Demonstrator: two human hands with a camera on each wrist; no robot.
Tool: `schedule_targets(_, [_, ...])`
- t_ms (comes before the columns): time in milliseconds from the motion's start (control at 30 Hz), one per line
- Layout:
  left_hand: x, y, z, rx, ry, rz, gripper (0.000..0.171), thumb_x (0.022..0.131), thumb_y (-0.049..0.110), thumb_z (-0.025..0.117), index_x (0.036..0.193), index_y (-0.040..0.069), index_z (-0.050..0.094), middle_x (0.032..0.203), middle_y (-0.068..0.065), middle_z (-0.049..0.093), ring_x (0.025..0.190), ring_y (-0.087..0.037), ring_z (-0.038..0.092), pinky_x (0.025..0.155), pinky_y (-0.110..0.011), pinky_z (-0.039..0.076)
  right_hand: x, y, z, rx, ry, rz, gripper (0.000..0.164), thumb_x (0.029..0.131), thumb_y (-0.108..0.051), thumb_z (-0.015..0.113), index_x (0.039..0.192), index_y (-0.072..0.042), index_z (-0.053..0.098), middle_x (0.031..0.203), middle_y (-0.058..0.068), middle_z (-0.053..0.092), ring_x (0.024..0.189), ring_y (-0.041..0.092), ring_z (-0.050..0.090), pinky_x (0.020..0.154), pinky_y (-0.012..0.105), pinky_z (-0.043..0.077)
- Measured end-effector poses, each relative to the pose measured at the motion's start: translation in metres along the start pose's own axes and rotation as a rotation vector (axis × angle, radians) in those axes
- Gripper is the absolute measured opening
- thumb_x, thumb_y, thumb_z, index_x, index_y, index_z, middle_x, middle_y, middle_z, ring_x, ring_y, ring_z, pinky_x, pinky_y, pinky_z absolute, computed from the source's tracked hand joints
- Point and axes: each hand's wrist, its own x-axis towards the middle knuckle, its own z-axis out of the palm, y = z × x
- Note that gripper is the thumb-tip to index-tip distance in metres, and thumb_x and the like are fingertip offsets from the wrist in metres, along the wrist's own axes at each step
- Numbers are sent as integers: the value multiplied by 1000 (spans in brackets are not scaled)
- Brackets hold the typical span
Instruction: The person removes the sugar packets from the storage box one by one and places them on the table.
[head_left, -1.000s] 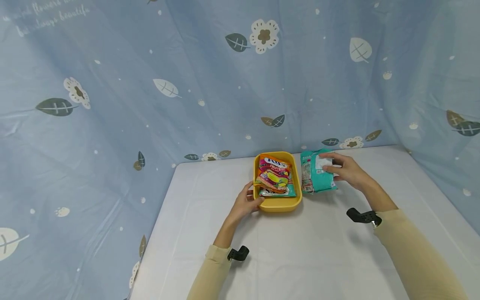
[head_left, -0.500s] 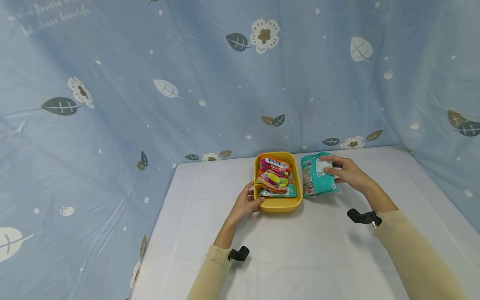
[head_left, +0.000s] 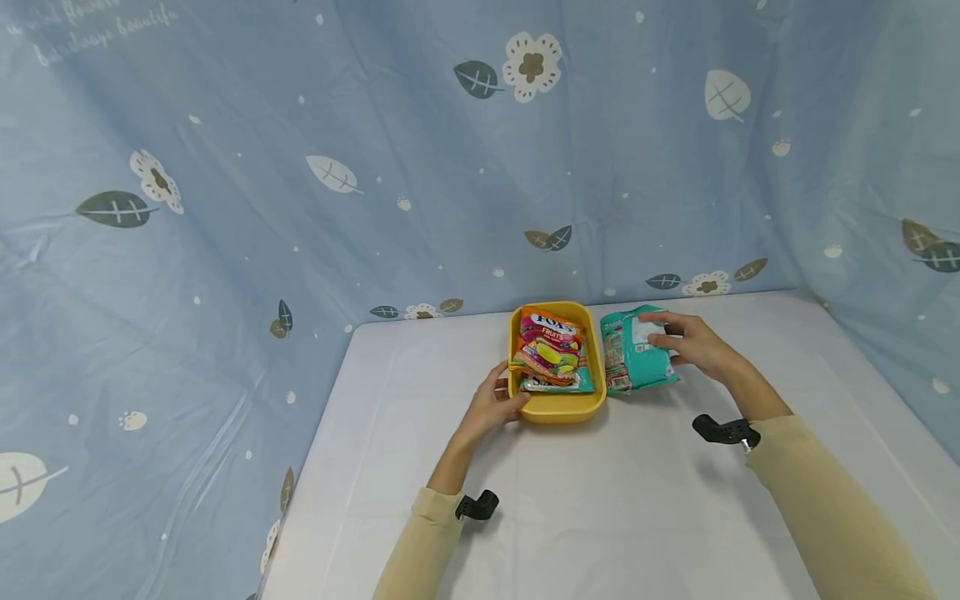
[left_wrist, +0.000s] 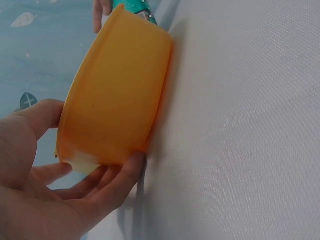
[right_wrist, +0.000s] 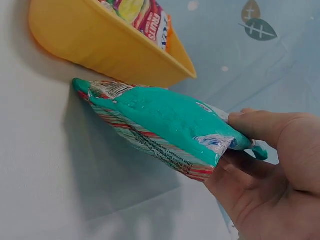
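A yellow plastic tub [head_left: 557, 408] stands on the white table. Its near left corner is held by my left hand [head_left: 491, 408]; in the left wrist view the thumb lies at the rim and the fingers curl along the side. Inside the tub an orange and pink Fox's Fruits candy bag [head_left: 551, 342] lies over a teal packet [head_left: 581, 383]. To the right of the tub, my right hand [head_left: 693, 343] grips a teal snack bag [head_left: 648, 367] by its right side. The right wrist view shows that bag [right_wrist: 165, 117] tilted, with a shadow beneath it.
A blue curtain [head_left: 420, 208] with leaf and flower prints hangs behind the table [head_left: 600, 517] and along its left. Black wrist cameras [head_left: 477, 506] sit at both sleeve cuffs.
The teal snack bag has come slightly down and toward me on its left side, with the right hand still gripping it. Left hand and tub have stayed in place.
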Motion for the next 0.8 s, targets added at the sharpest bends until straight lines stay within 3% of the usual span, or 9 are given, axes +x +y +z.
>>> schedule_targets(367, [1, -2, 1, 8, 4, 1, 78, 90, 14, 68, 155, 13, 26, 138, -26, 45, 115, -32, 56, 92, -50, 58, 0, 0, 3, -62, 33, -13, 54, 102, -26, 52, 153, -15, 35, 145, 28, 40, 119, 40, 51, 86, 46, 61])
schedule_targets(533, [12, -18, 2, 5, 19, 1, 79, 90, 16, 69, 156, 17, 26, 138, -25, 45, 114, -31, 56, 91, -50, 58, 0, 1, 5, -81, 41, -2, 54, 103, -28, 50, 153, -15, 35, 147, 28, 39, 117, 37, 54, 85, 42, 62])
schedule_targets(700, [20, -33, 3, 23, 47, 10, 79, 88, 24, 72, 154, 26, 29, 137, -19, 48, 113, -27, 57, 85, -42, 62, -1, -1, 7, -101, 44, 6, 58, 101, -31, 54, 153, -15, 34, 149, 29, 36, 117, 37, 57, 85, 40, 62])
schedule_targets(800, [14, -26, 2, 20, 41, 9, 79, 88, 23, 71, 155, 24, 29, 137, -20, 48, 113, -27, 57, 85, -42, 62, -2, -1, 8, -126, 47, 10, 63, 99, -33, 58, 154, -14, 33, 150, 30, 34, 119, 38, 55, 85, 39, 61])
